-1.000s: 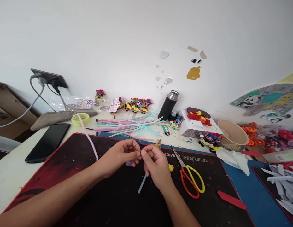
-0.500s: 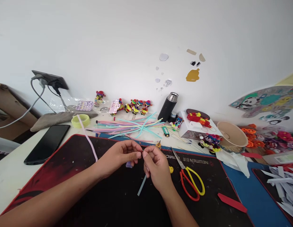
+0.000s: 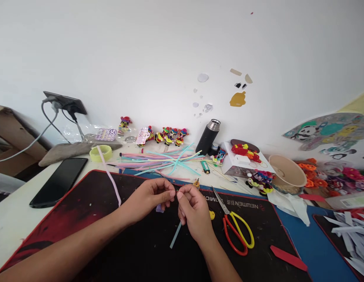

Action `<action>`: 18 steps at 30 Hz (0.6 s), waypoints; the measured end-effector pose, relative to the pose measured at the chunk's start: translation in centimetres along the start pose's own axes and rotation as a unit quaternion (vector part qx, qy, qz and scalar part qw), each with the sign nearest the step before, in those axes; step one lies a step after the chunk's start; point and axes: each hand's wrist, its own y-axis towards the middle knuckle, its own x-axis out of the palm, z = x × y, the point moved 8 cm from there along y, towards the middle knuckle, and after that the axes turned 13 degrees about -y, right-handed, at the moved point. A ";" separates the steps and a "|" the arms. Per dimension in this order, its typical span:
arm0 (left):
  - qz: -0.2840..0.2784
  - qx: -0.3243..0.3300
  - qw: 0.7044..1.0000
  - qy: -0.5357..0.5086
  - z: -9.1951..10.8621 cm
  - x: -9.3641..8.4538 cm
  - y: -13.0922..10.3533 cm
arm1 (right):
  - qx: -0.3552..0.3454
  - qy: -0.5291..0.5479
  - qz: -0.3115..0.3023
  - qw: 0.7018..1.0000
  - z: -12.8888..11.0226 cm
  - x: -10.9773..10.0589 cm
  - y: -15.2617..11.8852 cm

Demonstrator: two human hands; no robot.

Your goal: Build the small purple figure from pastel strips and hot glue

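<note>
My left hand [image 3: 156, 194] and my right hand [image 3: 192, 203] meet fingertip to fingertip over the black mat [image 3: 134, 243]. Both are closed in a pinch, and what sits between the fingertips is too small to make out. Below my right hand a thin grey-blue strip [image 3: 176, 235] slants down; whether the hand holds it or it lies on the mat I cannot tell. A small purple piece [image 3: 160, 208] shows just under my left fingers. Right of my right hand are a small yellow piece [image 3: 212, 215] and scissors [image 3: 235, 227] with one red and one yellow handle.
Pastel pipe cleaners [image 3: 158, 159] lie in a pile behind the mat, near a black flask [image 3: 208, 137]. Small colourful figures [image 3: 170, 136] line the wall. A phone [image 3: 60, 182] and a yellow tape roll [image 3: 101, 153] are at left; a red strip [image 3: 288, 257] lies front right.
The camera view has tilted up slightly, so the background sits a little lower. Both hands stay pinched together in nearly the same place.
</note>
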 end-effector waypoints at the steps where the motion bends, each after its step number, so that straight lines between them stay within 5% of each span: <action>1: 0.000 -0.002 1.000 -0.002 0.0 0.0 0.0 | 0.002 0.003 -0.003 1.000 0.1 0.1 0.0; 18: 0.002 -0.013 1.000 -0.005 -0.2 0.2 -0.1 | 0.050 0.101 -0.065 0.992 0.7 1.0 0.0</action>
